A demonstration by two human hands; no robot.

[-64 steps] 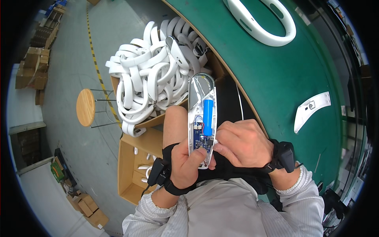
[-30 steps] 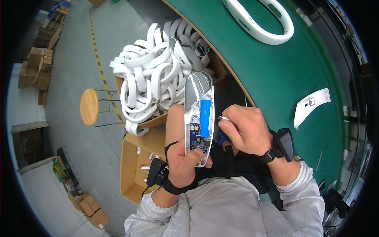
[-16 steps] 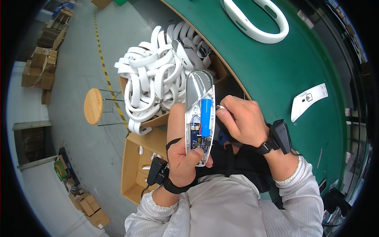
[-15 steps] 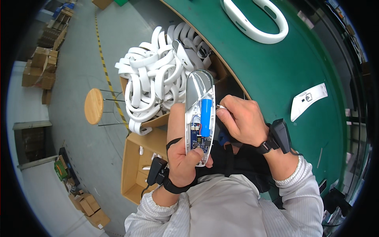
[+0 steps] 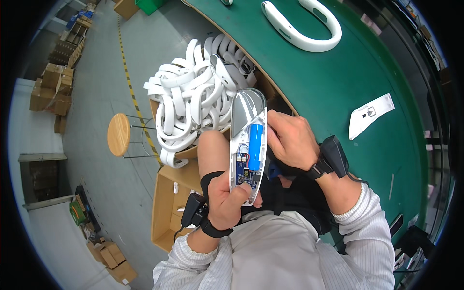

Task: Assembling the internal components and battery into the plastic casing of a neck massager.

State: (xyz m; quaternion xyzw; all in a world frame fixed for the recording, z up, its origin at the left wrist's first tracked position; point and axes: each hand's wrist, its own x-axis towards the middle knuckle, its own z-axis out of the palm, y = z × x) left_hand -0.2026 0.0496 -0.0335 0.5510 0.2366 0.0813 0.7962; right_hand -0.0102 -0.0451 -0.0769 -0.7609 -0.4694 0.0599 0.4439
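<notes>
My left hand [image 5: 228,200] is closed around the lower end of an opened white neck fan [image 5: 234,150], its thumb lying over the circuit board [image 5: 241,175]. Above the board a blue cylindrical battery [image 5: 255,147] sits in the housing, with thin wires beside it. A smooth, shiny grey-white surface forms the far end. My right hand [image 5: 292,141] is closed, fingertips against the housing's upper right edge; what they pinch is hidden. A curved white cover piece [image 5: 371,115] lies on the green table to the right.
Left of the table, many white U-shaped neck fans [image 5: 186,96] overfill a cardboard box. A second box [image 5: 166,212] stands nearer, holding small white parts. Another U-shaped fan [image 5: 309,43] rests on the green table [image 5: 319,87]. A round wooden stool [image 5: 119,134] stands on the floor.
My right hand has moved up and left, onto the housing's edge; the small white piece at its fingertips is now out of sight. The left hand keeps its hold, and the view has shifted slightly.
</notes>
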